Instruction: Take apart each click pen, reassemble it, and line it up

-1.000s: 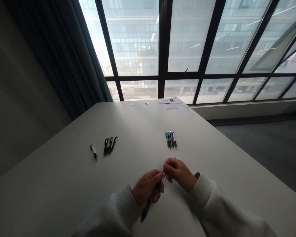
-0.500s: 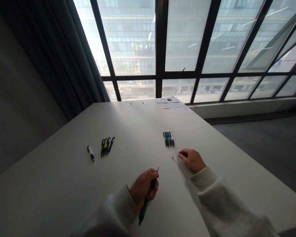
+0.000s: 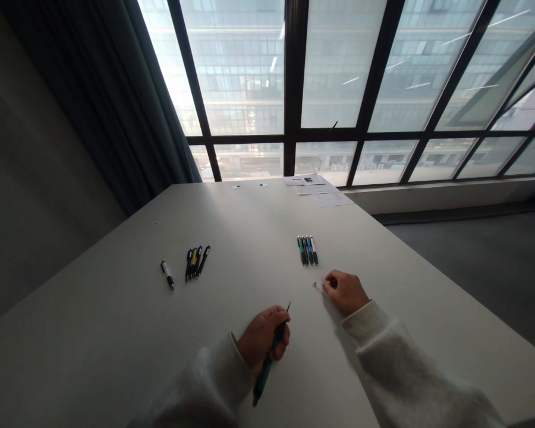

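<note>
My left hand [image 3: 264,337] is closed around a dark green pen [image 3: 262,380] near the table's front. The pen slants, and its thin refill tip [image 3: 289,306] sticks out bare past my fingers. Off to the right, my right hand [image 3: 346,292] rests low at the tabletop with thumb and forefinger pinched together. Whatever is between those fingertips is too small to make out. Just left of them lies a tiny pale piece [image 3: 314,284], perhaps a pen's tip cone. Beyond it is a tidy row of several pens [image 3: 308,251], with green, blue and white among their barrels.
On the left of the white table [image 3: 232,226] lie a group of several black pens [image 3: 196,263], one yellow, and a lone white-and-black pen [image 3: 167,275]. Paper sheets [image 3: 318,189] lie at the far edge, by the window. A dark curtain [image 3: 93,101] hangs at left.
The view has shifted slightly. My right fingertips have come a little lower and nearer the tiny piece. My left hand keeps its hold on the pen.
</note>
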### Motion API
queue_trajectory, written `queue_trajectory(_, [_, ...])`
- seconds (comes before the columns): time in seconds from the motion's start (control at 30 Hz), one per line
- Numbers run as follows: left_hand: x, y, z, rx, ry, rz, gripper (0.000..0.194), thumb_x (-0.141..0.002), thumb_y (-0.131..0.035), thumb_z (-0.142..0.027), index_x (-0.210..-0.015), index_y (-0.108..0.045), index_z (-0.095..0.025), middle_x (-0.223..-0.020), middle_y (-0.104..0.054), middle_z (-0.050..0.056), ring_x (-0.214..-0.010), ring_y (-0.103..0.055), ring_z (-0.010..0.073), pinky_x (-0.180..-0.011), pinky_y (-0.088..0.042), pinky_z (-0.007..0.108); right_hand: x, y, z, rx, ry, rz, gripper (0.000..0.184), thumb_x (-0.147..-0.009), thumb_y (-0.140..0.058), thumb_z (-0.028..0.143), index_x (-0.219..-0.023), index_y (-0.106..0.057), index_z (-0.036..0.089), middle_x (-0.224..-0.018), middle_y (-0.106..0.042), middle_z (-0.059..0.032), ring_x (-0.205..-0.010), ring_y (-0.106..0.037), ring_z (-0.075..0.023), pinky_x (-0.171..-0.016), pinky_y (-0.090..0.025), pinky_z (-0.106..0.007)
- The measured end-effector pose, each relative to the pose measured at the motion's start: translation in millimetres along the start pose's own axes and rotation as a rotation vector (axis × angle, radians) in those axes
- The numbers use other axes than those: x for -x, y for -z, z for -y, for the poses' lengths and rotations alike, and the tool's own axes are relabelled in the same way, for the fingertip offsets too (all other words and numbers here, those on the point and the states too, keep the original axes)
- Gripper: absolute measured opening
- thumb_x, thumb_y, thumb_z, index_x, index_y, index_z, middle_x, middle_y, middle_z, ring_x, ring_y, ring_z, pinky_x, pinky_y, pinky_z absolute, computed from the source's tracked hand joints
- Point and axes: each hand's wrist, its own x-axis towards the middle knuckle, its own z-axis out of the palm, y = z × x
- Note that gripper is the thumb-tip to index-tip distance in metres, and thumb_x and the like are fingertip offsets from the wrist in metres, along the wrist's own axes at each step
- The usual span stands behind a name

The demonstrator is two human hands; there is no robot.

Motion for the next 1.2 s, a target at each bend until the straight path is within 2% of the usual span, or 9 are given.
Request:
queue_trajectory(0.37, [-2.3,3.5,2.5,0.001,-0.013,-0.006,0.028,-0.067,-0.062,-0.042,-0.074,-0.048,-0.019,-0.044,-0.055,-0.006,-0.026,-0.034,0.0041,-0.03,-0.014,0.016,-0.6,-0.7,0.4,-0.011,0.018,-0.006,0.015,-0.078,-0.062,0.025,-0.082,-0.071,0.014,-0.075,-0.073,-0.0082,-0.07,-0.067,-0.0205,-0.07,-0.047,-0.029])
queue_trajectory(0.47, [-2.7,4.4,2.6,0.002,-0.016,-0.004,0.028,-0.067,-0.062,-0.043,-0.074,-0.047,-0.02,-0.045,-0.055,-0.006,-0.027,-0.034,0.0039,-0.03,-0.014,0.016,2.5,6.1,5.9,-0.043,0.043,-0.093,0.018,-0.081,-0.059,0.028,-0.081,-0.071,0.014,-0.076,-0.073,-0.0082,-0.07,-0.066,-0.0203,-0.071,-0.047,-0.03])
queue_trajectory(0.53, [-2.2,4.0,2.2,0.012,-0.02,0.006,0.03,-0.067,-0.062,-0.043,-0.075,-0.046,-0.02,-0.044,-0.054,-0.006,-0.026,-0.033,0.0039,-0.029,-0.014,0.016,8.7,9.3,14.8,-0.158,0.089,-0.165,0.022,-0.083,-0.057,0.032,-0.076,-0.07,0.015,-0.072,-0.071,-0.0068,-0.067,-0.064,-0.0188,-0.068,-0.047,-0.03])
queue_trajectory(0.6, [-1.6,2.7,1.8,0.031,-0.031,0.033,0.03,-0.067,-0.063,-0.044,-0.075,-0.046,-0.02,-0.044,-0.054,-0.007,-0.025,-0.032,0.0036,-0.029,-0.014,0.016,17.9,7.7,27.3,-0.38,0.117,-0.08,0.03,-0.084,-0.059,0.04,-0.069,-0.069,0.016,-0.063,-0.067,-0.0045,-0.057,-0.06,-0.0158,-0.059,-0.046,-0.028])
queue_trajectory(0.7, [-0.8,0.2,1.9,0.042,-0.058,0.07,0.03,-0.07,-0.063,-0.045,-0.077,-0.047,-0.02,-0.045,-0.055,-0.007,-0.025,-0.031,0.0033,-0.028,-0.015,0.015,31.7,-3.2,46.7,-0.796,0.06,0.334,0.035,-0.078,-0.066,0.048,-0.075,-0.069,0.014,-0.057,-0.063,-0.0014,-0.043,-0.051,-0.011,-0.041,-0.039,-0.023])
queue_trajectory(0.77, [-0.7,-1.1,2.4,0.039,-0.074,0.077,0.031,-0.072,-0.063,-0.046,-0.077,-0.048,-0.02,-0.045,-0.055,-0.007,-0.025,-0.03,0.0031,-0.027,-0.015,0.015,37.4,-12.0,55.3,-1.017,0.022,0.478,0.037,-0.072,-0.073,0.048,-0.08,-0.069,0.012,-0.06,-0.064,-0.001,-0.043,-0.051,-0.0099,-0.038,-0.039,-0.021])
queue_trajectory(0.87, [-1.0,-2.0,3.5,0.045,-0.086,0.076,0.032,-0.073,-0.063,-0.047,-0.077,-0.049,-0.019,-0.046,-0.055,-0.007,-0.025,-0.03,0.0024,-0.027,-0.015,0.014,39.6,-21.0,58.9,-1.187,-0.034,0.515,0.037,-0.066,-0.079,0.045,-0.078,-0.068,0.011,-0.063,-0.065,-0.0015,-0.046,-0.052,-0.009,-0.038,-0.04,-0.02])
queue_trajectory(1.07, [0.9,-3.4,4.6,0.052,-0.073,0.066,0.04,-0.07,-0.067,-0.053,-0.077,-0.052,-0.018,-0.047,-0.055,-0.007,-0.025,-0.029,0.0014,-0.027,-0.016,0.014,38.9,-25.0,55.4,-1.312,-0.06,0.534,0.033,-0.066,-0.081,0.038,-0.079,-0.068,0.011,-0.061,-0.065,-0.0003,-0.044,-0.052,-0.0072,-0.038,-0.037,-0.018])
queue_trajectory(1.2, [4.3,-6.0,5.6,0.042,-0.04,0.106,0.042,-0.07,-0.067,-0.056,-0.077,-0.055,-0.017,-0.045,-0.054,-0.007,-0.024,-0.029,0.0015,-0.026,-0.015,0.014,32.6,-14.4,52.4,-1.44,-0.17,0.401,0.032,-0.066,-0.082,0.037,-0.074,-0.063,0.012,-0.05,-0.058,0.0039,-0.038,-0.046,-0.0047,-0.037,-0.032,-0.016])
